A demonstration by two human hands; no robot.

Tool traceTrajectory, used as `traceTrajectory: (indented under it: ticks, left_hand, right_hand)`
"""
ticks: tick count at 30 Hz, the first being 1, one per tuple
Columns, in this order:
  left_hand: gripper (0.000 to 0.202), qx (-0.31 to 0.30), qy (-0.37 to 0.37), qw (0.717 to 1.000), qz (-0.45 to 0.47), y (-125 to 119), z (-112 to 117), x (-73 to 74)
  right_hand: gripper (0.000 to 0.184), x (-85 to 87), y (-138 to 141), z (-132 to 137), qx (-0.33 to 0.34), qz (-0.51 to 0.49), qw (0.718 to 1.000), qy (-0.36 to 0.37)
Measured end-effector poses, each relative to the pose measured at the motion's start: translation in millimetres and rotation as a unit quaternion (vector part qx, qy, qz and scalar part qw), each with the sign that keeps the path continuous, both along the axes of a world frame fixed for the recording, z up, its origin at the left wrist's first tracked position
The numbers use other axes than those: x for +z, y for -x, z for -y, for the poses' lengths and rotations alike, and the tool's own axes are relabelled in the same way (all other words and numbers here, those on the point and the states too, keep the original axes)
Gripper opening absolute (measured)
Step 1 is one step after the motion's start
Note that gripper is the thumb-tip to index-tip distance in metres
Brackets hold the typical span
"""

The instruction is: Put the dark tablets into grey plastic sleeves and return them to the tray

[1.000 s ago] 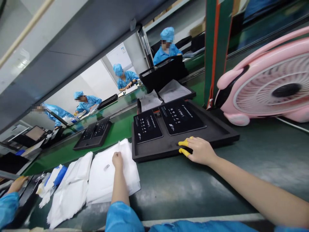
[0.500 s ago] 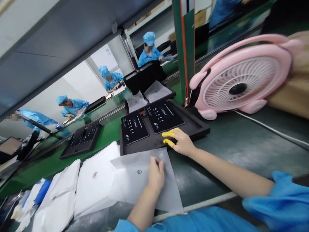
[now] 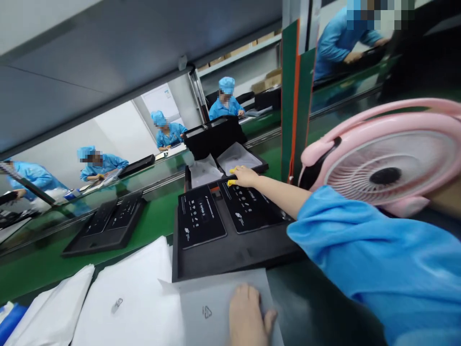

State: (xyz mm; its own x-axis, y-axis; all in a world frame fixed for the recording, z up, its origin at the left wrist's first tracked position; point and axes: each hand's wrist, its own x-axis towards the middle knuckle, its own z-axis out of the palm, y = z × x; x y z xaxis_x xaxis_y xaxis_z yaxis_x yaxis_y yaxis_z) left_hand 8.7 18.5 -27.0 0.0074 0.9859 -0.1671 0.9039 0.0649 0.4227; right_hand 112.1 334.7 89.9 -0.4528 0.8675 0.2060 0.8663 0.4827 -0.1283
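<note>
My left hand (image 3: 248,312) lies on a translucent plastic sleeve (image 3: 194,298) with a recycling mark, fingers together, thumb spread. My right hand (image 3: 245,177), with yellow finger cots on two fingers, reaches to the far edge of the right-hand black printed panel (image 3: 248,206). Its two covered fingertips are a little apart at that edge; I cannot tell how firmly they touch. Beside that panel lies a second black printed panel (image 3: 201,218). Both rest in a black tray (image 3: 216,262) just beyond the sleeve.
White sleeves (image 3: 133,293) are stacked at the left. Behind the tray is another holding translucent-wrapped pieces (image 3: 205,170). A second black tray (image 3: 108,223) sits on the green belt. A pink fan (image 3: 389,158) stands at the right, beside a green post (image 3: 290,96). Several people in blue work beyond.
My right hand has moved from the panel's near edge to its far edge. My left hand, curled before, now lies flatter on the sleeve. The view has shifted.
</note>
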Motion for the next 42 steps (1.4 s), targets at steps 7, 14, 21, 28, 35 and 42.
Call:
traceTrajectory:
  ticks: [7,14,21,28,35,42]
  left_hand:
    - [0.014,0.018,-0.012,0.999,0.025,4.9,-11.6,-28.1]
    - [0.027,-0.036,-0.027,0.999,0.004,11.6,-6.8,6.4]
    - [0.019,-0.020,-0.043,0.995,-0.083,4.7,-10.0,15.0]
    - [0.022,0.115,-0.103,0.980,0.123,25.1,-5.6,24.7]
    - [0.027,0.228,-0.189,0.864,0.407,49.2,7.0,38.4]
    - [0.034,0.292,-0.239,0.753,0.540,73.5,8.3,50.8]
  right_hand:
    - [0.037,-9.1,23.1,-41.2,-0.026,0.053,0.994,0.092]
    - [0.046,78.9,7.3,-26.6,-0.006,0.033,0.997,0.063]
    - [0.058,126.0,-41.4,49.1,0.126,0.059,0.990,0.018]
    - [0.057,110.6,-120.1,145.5,0.063,-0.246,0.966,-0.053]
    - [0.034,30.1,-123.3,233.0,0.013,-0.655,0.752,-0.067]
    - [0.029,-7.9,-95.4,280.0,-0.013,-0.675,0.737,0.031]
